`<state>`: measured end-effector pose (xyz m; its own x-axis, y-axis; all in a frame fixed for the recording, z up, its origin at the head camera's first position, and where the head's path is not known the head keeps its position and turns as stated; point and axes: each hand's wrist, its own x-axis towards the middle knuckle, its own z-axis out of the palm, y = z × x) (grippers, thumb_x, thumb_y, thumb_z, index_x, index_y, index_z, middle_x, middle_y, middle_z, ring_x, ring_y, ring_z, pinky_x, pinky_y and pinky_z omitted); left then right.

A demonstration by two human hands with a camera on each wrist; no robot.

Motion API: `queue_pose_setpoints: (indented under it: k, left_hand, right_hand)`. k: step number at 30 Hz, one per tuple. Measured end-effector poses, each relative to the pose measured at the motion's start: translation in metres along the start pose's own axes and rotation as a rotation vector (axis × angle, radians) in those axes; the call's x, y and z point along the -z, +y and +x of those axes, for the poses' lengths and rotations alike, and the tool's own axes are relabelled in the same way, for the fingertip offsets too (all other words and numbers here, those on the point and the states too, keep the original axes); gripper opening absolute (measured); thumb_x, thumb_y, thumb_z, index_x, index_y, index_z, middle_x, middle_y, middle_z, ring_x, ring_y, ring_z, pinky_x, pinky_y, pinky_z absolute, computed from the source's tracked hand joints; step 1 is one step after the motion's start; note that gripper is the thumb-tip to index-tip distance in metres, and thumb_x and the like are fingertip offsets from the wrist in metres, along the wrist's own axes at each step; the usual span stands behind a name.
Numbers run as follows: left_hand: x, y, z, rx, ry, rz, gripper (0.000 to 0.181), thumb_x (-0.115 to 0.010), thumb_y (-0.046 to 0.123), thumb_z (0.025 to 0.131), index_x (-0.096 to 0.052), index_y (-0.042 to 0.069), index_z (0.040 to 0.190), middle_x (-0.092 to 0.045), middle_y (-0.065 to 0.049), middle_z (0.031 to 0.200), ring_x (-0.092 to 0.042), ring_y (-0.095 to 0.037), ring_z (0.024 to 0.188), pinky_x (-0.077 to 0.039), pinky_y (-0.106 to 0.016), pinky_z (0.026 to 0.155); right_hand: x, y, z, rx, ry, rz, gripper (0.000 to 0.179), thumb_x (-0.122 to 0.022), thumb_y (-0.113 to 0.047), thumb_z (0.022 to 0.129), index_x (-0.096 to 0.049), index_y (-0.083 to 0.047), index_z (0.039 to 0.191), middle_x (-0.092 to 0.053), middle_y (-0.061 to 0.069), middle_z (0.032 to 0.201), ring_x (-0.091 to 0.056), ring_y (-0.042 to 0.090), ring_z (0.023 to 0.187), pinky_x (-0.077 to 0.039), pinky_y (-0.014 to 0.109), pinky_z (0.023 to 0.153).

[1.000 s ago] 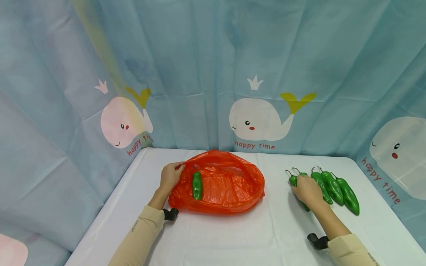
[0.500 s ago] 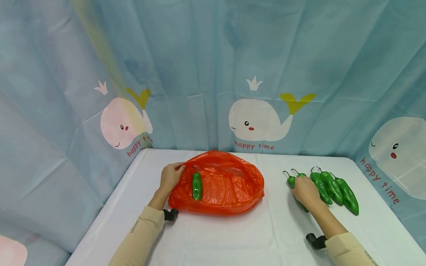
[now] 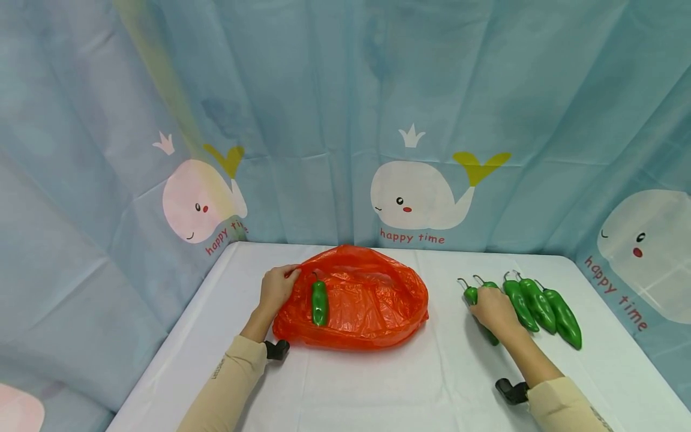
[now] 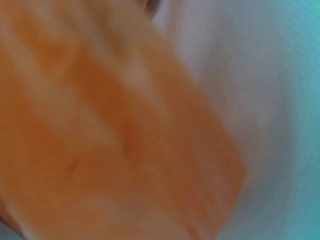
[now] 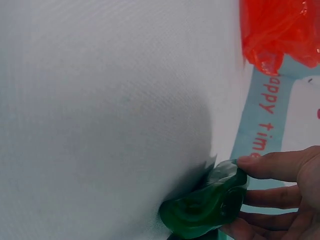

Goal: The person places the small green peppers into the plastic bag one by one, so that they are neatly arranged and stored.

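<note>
A red plastic bag [image 3: 378, 300] lies spread wide on the table, its mouth facing up. One green pepper [image 3: 320, 303] sits inside it toward the left. My left hand [image 3: 275, 291] pinches the bag's left rim; the left wrist view is mostly filled by blurred orange-red plastic [image 4: 110, 140]. On the right, my right hand [image 3: 493, 309] holds the leftmost green pepper [image 5: 205, 205] of a row, thumb on one side and fingers on the other. Its tip and stem show past the hand. A second pepper [image 3: 488, 284] is partly hidden behind that hand.
Three more green peppers [image 3: 537, 306] lie side by side to the right of my right hand. White cloth covers the table [image 3: 378, 384]. A blue curtain [image 3: 324, 120] with whale prints stands along the back and sides.
My right hand and the leftmost pepper have shifted slightly left, away from the three peppers on the right. My left hand stays on the bag's rim.
</note>
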<state>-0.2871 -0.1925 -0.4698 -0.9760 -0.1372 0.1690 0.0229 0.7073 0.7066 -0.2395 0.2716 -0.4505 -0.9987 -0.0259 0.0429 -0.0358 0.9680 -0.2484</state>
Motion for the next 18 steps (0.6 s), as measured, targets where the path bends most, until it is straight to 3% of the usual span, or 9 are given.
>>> queue_pose_setpoints:
  k: [11,15,18]
  left_hand:
    - [-0.0004,0.0007,-0.0009,0.001,-0.001,-0.004,0.033,-0.058,0.024,0.098,-0.068,0.004,0.122,-0.070,-0.016,0.120,-0.066,-0.033,0.108,-0.055,-0.045,0.094]
    - [-0.0009,-0.0006,-0.0004,0.003,0.001,-0.002,0.033,-0.058,0.025,0.098,-0.068,0.005,0.122,-0.070,-0.016,0.120,-0.066,-0.033,0.107,-0.055,-0.045,0.094]
    - [-0.0003,-0.0008,0.0000,0.000,0.004,-0.001,0.033,-0.058,0.024,0.098,-0.068,0.005,0.122,-0.070,-0.016,0.120,-0.066,-0.033,0.107,-0.055,-0.045,0.094]
  right_hand:
    - [0.0018,0.0024,-0.0001,-0.048,-0.060,0.104,0.021,-0.069,-0.009,0.083,-0.061,0.009,0.089,-0.056,0.011,0.068,-0.049,0.021,0.060,-0.039,0.031,0.052]
    - [0.0061,0.0022,-0.0001,-0.049,-0.077,0.135,0.035,-0.069,-0.009,0.084,-0.061,0.017,0.106,-0.066,0.027,0.089,-0.059,0.026,0.068,-0.050,0.036,0.056]
    - [0.0088,0.0025,0.0009,-0.040,-0.077,0.154,0.044,-0.070,-0.012,0.084,-0.059,0.018,0.114,-0.065,0.035,0.107,-0.065,0.033,0.079,-0.055,0.042,0.063]
